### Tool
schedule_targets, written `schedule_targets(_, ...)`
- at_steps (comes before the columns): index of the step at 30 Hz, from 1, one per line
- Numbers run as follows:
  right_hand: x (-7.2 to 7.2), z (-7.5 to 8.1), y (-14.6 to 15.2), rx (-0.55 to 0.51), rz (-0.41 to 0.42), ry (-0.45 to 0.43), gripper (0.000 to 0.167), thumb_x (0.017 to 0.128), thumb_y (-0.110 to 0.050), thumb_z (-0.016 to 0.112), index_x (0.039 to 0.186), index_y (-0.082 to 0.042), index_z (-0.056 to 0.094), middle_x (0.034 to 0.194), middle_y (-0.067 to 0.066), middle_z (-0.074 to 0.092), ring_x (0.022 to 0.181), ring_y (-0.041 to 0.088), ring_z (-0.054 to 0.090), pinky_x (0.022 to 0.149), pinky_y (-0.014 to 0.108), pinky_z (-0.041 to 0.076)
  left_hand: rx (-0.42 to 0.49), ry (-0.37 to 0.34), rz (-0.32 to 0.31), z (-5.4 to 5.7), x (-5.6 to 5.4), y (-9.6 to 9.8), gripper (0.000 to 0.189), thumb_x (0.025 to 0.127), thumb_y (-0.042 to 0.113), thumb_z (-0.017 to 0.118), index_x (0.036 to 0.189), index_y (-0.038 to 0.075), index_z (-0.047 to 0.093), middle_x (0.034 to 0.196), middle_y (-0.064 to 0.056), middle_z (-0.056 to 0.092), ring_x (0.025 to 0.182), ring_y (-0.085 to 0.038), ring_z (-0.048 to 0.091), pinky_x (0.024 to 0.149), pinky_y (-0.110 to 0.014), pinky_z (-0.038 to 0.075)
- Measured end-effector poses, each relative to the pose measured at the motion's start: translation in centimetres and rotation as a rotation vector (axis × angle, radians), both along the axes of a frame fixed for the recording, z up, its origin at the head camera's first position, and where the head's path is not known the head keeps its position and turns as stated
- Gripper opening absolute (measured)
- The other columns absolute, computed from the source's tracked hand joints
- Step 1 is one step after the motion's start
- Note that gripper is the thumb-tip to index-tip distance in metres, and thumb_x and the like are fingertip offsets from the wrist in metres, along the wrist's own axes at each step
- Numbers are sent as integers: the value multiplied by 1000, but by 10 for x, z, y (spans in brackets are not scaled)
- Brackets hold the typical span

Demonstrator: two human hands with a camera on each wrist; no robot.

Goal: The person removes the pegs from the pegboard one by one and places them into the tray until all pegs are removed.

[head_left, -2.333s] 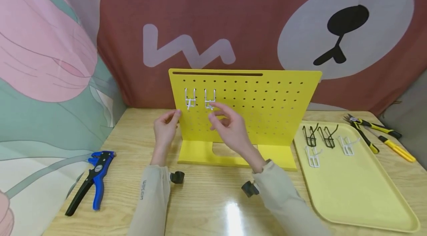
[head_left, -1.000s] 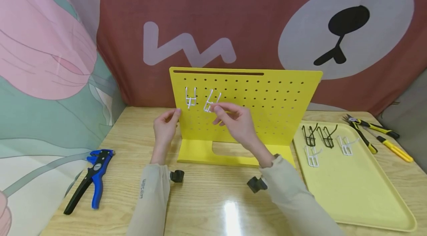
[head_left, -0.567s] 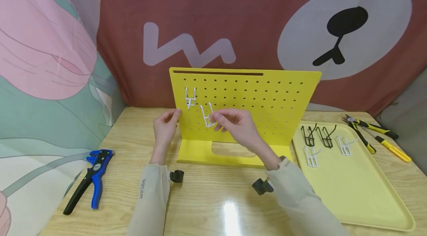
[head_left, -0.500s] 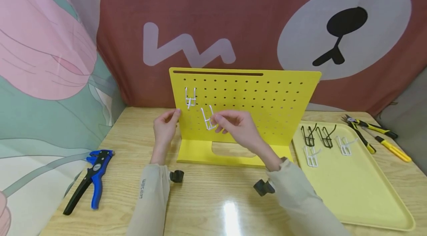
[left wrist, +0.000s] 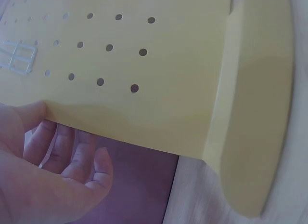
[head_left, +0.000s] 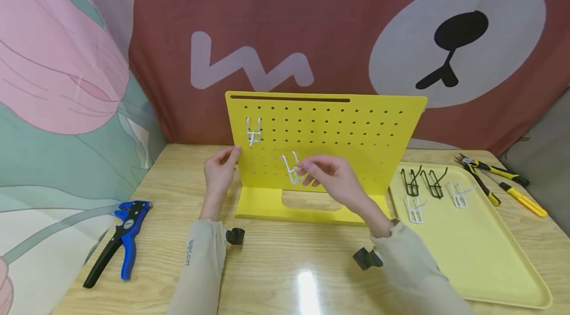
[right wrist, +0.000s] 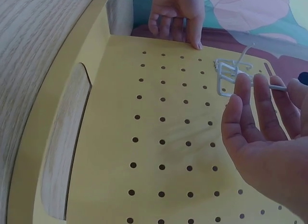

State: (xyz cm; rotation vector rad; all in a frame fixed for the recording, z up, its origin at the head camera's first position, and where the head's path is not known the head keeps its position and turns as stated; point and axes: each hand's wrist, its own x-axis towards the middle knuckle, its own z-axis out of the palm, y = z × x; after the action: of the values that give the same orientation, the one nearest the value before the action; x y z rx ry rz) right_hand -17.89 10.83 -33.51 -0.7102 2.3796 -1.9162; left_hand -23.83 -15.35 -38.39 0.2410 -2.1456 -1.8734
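A yellow pegboard point(head_left: 352, 124) stands upright on its base. My left hand point(head_left: 220, 171) pinches its left edge between thumb and fingers; in the left wrist view the thumb point(left wrist: 31, 113) lies on the front face and the other fingers curl behind. My right hand point(head_left: 336, 179) pinches a white wire pegboard hook point(head_left: 288, 169) by its arm, in front of the board's lower middle, with both prongs pointing up and off the holes. Fingertips cover part of it. Another white hook point(head_left: 254, 133) hangs in the board's upper left holes.
To the right, a pale yellow tray point(head_left: 472, 255) holds two black hooks point(head_left: 410, 186) and two white hooks point(head_left: 460, 199). Pliers point(head_left: 500, 169) and a yellow-handled tool point(head_left: 523, 199) lie beyond its right edge. A blue and black wire stripper point(head_left: 129, 228) lies far left.
The second white hook, earlier in the board beside the hung one, has been pulled off by my right hand and carried down and to the right. My left hand stays at the edge.
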Motion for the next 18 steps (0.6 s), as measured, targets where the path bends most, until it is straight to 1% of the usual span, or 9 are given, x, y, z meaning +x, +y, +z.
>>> schedule_targets(3,2,-3,6,-12,-13,-9,24,99,-14,55,109,6,65,99,26,65,78,23,66,69,36,56,2,2,-3,-1,0,0,38,93,34,64,114,3,68,111,-13,66,89,-16,60,73,-25,49)
schedule_targets(6,4,-5,11,-21,-20,-16,26,99,-15,54,109,7,65,100,29,64,79,27,66,70,37,56,5,0,0,-1,0,0,37,93,34,64,114,3,69,111,-12,66,89,-16,60,73,-25,48)
schedule_targets(10,10,-8,21,5,-44,-10,24,99,-14,54,108,5,66,99,27,65,79,29,66,69,35,56,10,-2,0,-1,0,1,36,93,33,65,113,3,69,110,-13,66,88,-15,59,75,-29,49)
schedule_targets(12,12,-10,28,24,-68,-7,24,99,-15,54,108,4,66,99,26,65,79,27,66,70,34,55,10,-3,-2,-1,0,1,36,93,33,65,113,3,69,110,-12,66,88,-15,59,75,-29,49)
schedule_targets(16,14,-15,43,52,-109,-13,26,100,-17,54,110,3,66,100,25,65,79,23,67,70,32,55,11,-5,1,-1,0,1,37,93,34,65,113,3,69,110,-12,66,88,-14,59,72,-23,48)
schedule_targets(17,14,-16,47,60,-119,-12,26,100,-17,54,110,3,66,100,24,66,79,21,67,71,32,55,13,-5,2,0,0,1,36,93,33,65,113,3,69,110,-12,66,88,-14,59,71,-22,47)
schedule_targets(18,15,-16,50,63,-128,-12,26,100,-18,54,110,3,66,99,21,67,79,21,67,71,32,55,13,-5,2,0,0,1,36,93,33,64,113,3,69,110,-12,66,88,-14,59,71,-22,47)
